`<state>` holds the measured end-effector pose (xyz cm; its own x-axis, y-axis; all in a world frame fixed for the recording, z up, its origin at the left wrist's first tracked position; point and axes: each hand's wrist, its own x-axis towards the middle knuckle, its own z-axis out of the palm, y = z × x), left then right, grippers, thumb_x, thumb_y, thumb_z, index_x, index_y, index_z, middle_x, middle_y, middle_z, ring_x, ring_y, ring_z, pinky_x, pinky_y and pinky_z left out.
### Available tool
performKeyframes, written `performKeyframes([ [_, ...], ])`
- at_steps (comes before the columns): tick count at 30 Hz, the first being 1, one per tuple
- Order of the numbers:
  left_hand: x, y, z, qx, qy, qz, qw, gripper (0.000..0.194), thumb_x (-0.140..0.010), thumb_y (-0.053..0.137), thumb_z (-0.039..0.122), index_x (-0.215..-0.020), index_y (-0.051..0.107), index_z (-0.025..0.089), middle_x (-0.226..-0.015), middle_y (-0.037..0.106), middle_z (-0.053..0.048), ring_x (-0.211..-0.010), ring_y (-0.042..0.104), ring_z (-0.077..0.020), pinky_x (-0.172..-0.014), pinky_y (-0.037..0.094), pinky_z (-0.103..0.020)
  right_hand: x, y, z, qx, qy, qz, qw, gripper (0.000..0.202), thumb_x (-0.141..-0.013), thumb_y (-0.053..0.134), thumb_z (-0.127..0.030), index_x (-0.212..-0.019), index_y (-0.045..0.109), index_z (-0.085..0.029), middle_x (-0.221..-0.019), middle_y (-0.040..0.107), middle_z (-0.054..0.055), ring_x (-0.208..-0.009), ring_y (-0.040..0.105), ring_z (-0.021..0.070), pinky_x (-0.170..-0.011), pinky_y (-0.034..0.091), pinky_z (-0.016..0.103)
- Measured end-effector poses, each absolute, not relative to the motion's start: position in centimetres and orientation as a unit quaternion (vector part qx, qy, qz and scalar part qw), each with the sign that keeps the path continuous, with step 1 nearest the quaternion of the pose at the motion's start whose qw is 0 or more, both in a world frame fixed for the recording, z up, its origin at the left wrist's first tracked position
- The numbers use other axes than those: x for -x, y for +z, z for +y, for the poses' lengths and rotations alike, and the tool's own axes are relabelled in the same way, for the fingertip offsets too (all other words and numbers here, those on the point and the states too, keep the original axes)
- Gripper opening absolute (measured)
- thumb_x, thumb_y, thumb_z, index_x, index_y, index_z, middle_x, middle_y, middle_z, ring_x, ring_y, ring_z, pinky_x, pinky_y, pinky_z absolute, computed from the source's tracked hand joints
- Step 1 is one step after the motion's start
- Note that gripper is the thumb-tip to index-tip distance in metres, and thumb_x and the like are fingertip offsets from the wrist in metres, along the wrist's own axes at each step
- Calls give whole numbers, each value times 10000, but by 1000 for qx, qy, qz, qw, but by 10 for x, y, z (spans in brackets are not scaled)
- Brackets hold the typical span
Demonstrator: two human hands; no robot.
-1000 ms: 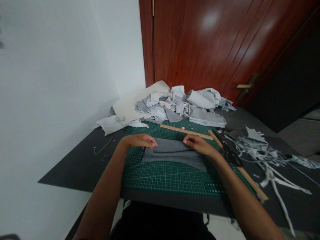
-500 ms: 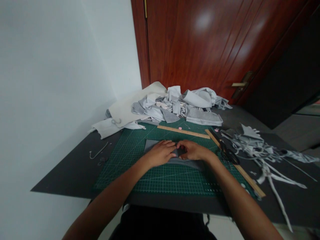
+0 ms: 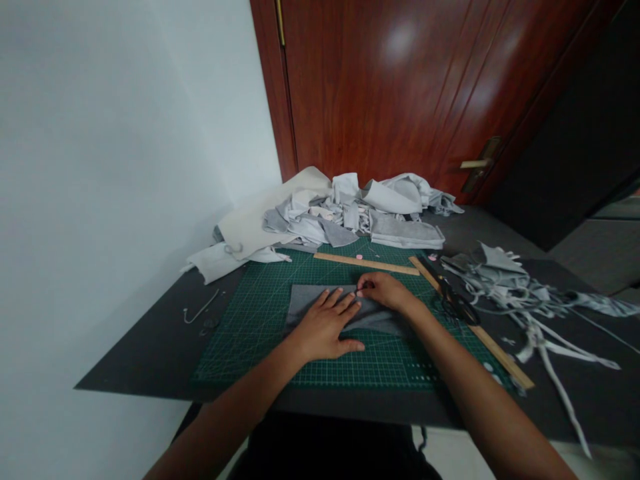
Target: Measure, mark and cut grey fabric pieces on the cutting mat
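Since the last frame, my left hand has slid a little toward me, toward 6 o'clock, and its fingers, bunched beside the other hand half a second ago, have spread out across the grey cloth. That cloth lies on the green cutting mat, on the dark counter, with its far edge toward 12 o'clock.

What could go wrong, as I judge it: if I press too lightly, the soft layers may creep or pucker while the right hand works at the far edge. A pull from there toward 3 o'clock could skew the cloth, and the creases near my fingertips might set unevenly. A careless sweep that way could also knock the scissors or the slanting wooden ruler beside them.

My left fingers are open and apart, laid on the cloth without gripping, the thumb out over the mat. My right fingers are curled, thumb and forefinger nearly together by the cloth's far edge; whether they pinch fabric or something tiny, I cannot tell. Another ruler lies at about 12 o'clock beyond the cloth, and the scrap pile lies farther out.
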<state>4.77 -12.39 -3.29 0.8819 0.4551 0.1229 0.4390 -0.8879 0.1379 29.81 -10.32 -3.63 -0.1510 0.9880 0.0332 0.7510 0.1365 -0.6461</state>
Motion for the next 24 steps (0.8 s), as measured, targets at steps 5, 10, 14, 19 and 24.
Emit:
performKeyframes([
  [5,-35,-36,-161,-947,92,297,80,908,-872,496,816,-1605,353,298,-1672,331,-85,-1557,181,-443,-1237,114,-677,-299,-39,-96,614,258,-706,239,88,-771,733,-299,-814,741,-222,-660,615,-27,-622,540,147,-574,328,260],
  [10,-26,-39,-184,-935,114,320,101,875,-875,500,811,-1598,360,338,-1670,342,-49,-1556,173,-445,-1231,52,-716,-300,-39,-93,613,262,-704,243,127,-768,729,-337,-773,702,-212,-642,615,-25,-621,547,155,-571,343,267],
  [14,-23,-40,-190,-938,119,311,96,832,-877,521,797,-1574,405,358,-1675,331,-58,-1553,182,-447,-1218,51,-737,-299,-37,-98,628,246,-700,235,121,-796,716,-333,-782,684,-218,-655,617,-21,-630,563,160,-574,358,266],
  [19,-21,-41,-191,-941,121,300,103,911,-837,514,850,-1579,395,336,-1671,334,-90,-1550,182,-454,-1199,40,-756,-286,-33,-116,639,131,-729,209,122,-881,663,-324,-840,695,-214,-793,681,27,-750,621,183,-660,411,276],
  [24,-18,-43,-191,-937,131,302,114,937,-807,486,895,-1565,421,347,-1656,367,-81,-1545,198,-450,-1209,51,-735,-264,-37,-129,514,94,-825,216,247,-940,606,-294,-1149,723,-234,-1228,695,112,-1137,635,267,-970,475,418],
])
